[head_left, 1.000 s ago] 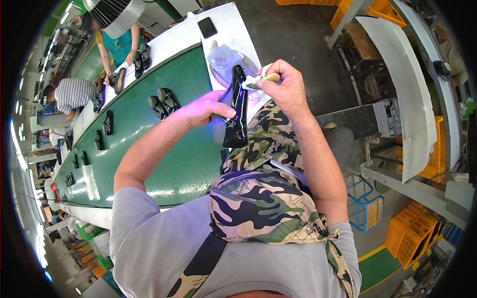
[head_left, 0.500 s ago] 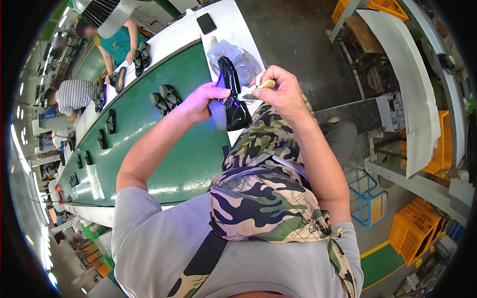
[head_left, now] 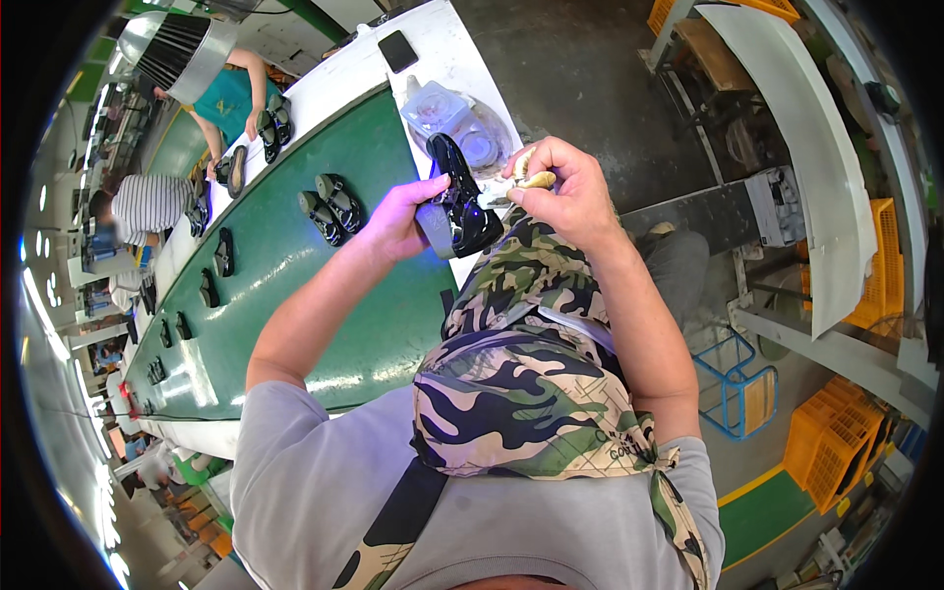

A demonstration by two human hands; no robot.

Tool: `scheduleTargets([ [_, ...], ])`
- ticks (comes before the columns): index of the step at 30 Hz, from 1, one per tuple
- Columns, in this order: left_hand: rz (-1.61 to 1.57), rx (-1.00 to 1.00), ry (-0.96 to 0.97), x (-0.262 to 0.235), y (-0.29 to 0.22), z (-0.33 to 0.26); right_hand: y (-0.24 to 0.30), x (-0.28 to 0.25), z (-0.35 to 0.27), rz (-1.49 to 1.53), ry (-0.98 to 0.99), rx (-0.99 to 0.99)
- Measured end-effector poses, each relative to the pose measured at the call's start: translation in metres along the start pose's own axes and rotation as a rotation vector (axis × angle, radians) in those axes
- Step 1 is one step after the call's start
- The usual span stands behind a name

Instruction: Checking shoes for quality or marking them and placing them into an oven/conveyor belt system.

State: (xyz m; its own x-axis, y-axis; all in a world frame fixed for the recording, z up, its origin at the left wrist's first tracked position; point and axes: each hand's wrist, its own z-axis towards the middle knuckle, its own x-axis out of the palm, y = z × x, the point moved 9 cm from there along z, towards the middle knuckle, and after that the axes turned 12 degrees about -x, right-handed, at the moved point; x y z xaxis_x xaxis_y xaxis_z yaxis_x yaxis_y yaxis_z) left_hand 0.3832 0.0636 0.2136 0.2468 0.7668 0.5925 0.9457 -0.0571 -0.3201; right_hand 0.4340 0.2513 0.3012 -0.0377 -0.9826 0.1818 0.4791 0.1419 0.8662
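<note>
My left hand [head_left: 395, 222] grips a black shoe [head_left: 459, 197] by its side and holds it up over the edge of the green conveyor belt [head_left: 295, 295]. A violet-blue glow falls on the shoe and my left fingers. My right hand [head_left: 565, 192] pinches a small tool with a pale wooden handle [head_left: 531, 177], its tip against the shoe. Both hands are above my camouflage-clad lap.
A pair of black shoes [head_left: 329, 206] lies on the belt near my left hand, with several more farther down it. A clear plastic container [head_left: 452, 118] and a dark phone [head_left: 398, 49] rest on the white table. Other people work along the belt's far side. Yellow crates [head_left: 836, 438] stand at right.
The shoe has been turned from upright to tilted, its toe now pointing up-left. Both hands shifted slightly lower and closer together on it.
</note>
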Motion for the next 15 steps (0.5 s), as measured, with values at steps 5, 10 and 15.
scheduleTargets([
  [5, -0.084, 0.025, 0.021, 0.004, 0.008, 0.002, 0.011, -0.004, -0.003, 0.006, -0.008, -0.031],
  [10, -0.188, 0.078, 0.038, 0.004, 0.017, 0.007, 0.016, -0.009, -0.007, -0.007, -0.024, -0.112],
  [15, -0.346, 0.110, 0.070, 0.011, 0.027, 0.010, 0.020, -0.014, -0.009, 0.001, -0.048, -0.153],
])
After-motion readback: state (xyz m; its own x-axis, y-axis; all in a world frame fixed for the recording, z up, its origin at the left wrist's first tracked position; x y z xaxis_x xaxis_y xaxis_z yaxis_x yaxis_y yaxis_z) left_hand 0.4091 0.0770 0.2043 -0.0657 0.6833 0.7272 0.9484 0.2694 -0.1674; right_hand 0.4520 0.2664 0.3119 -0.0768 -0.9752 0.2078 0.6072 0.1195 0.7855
